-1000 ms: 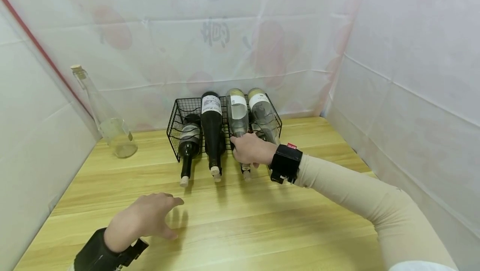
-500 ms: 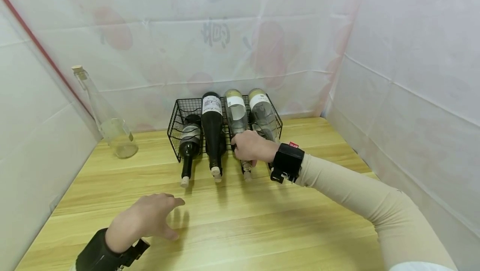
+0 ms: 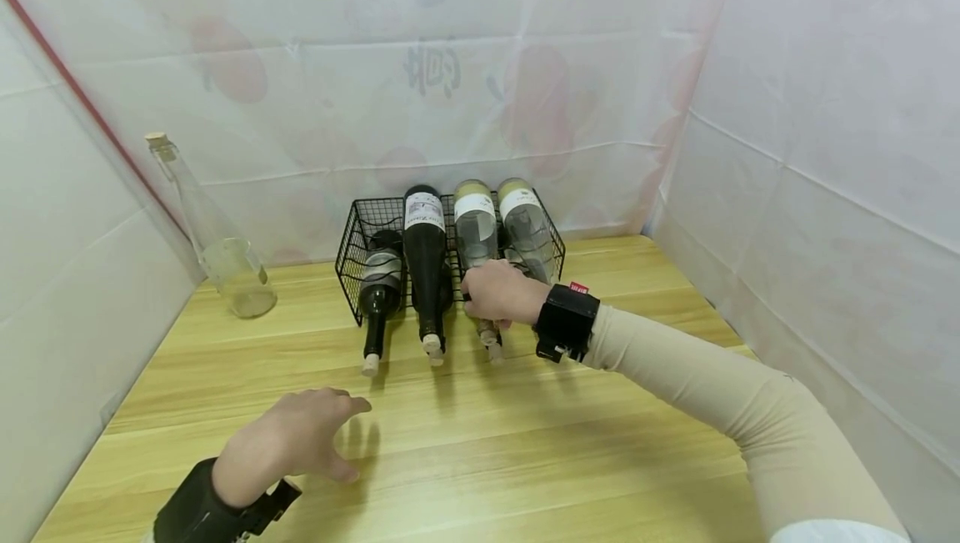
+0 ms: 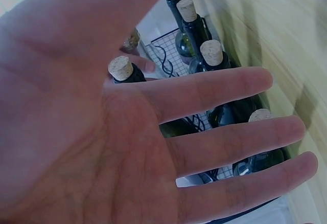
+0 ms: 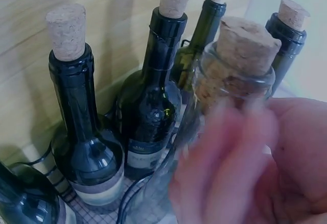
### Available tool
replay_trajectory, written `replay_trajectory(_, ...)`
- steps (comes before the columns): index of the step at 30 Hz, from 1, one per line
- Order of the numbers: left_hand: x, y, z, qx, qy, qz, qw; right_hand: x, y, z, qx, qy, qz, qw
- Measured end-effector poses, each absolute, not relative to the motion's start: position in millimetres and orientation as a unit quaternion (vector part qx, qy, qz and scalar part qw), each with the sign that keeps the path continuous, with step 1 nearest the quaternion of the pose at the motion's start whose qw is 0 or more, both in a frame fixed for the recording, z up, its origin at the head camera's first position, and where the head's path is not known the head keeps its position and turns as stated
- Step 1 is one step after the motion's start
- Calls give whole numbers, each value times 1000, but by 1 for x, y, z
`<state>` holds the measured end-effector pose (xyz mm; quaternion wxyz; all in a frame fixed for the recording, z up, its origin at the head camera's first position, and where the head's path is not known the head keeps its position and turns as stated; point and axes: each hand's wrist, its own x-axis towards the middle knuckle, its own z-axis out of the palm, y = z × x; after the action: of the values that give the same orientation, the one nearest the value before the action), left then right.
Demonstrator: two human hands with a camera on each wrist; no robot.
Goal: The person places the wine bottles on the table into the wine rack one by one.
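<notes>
My right hand (image 3: 501, 291) curls its fingers round the neck of a corked clear glass bottle (image 3: 476, 230), which lies on the upper level of a black wire bottle rack (image 3: 348, 268). In the right wrist view the fingers (image 5: 225, 157) are blurred below its cork (image 5: 248, 45). The bottle's base points to the back wall. My left hand (image 3: 288, 434) hovers over the table at the front left with spread fingers, holding nothing. A second clear bottle (image 3: 525, 222) lies to the right, its neck hidden by my right wrist. A dark wine bottle (image 3: 425, 251) lies to the left.
Another dark bottle (image 3: 378, 297) lies low in the rack's left slot, with its neck jutting forward. More corked dark bottles (image 5: 84, 147) lie beneath the upper ones. A tall corked clear bottle (image 3: 232, 268) stands at the table's back left. White cloth walls (image 3: 622, 93) enclose the wooden table.
The clear bottle in my right hand has turned about its length, so its label faces differently, and its base has shifted slightly. My left hand has hardly moved.
</notes>
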<state>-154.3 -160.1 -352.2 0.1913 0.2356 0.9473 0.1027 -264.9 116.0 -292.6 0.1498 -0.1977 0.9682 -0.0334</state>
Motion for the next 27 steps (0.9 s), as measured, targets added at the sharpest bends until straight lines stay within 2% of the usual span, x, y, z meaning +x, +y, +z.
replay_trajectory(9, -155, -161, -352, 235, 947, 104, 191, -262, 111, -291, -168, 968, -32, 181)
replay_trajectory(27, -155, -161, -353, 229, 949, 100, 193, -265, 109, -298, -210, 975, 19, 70)
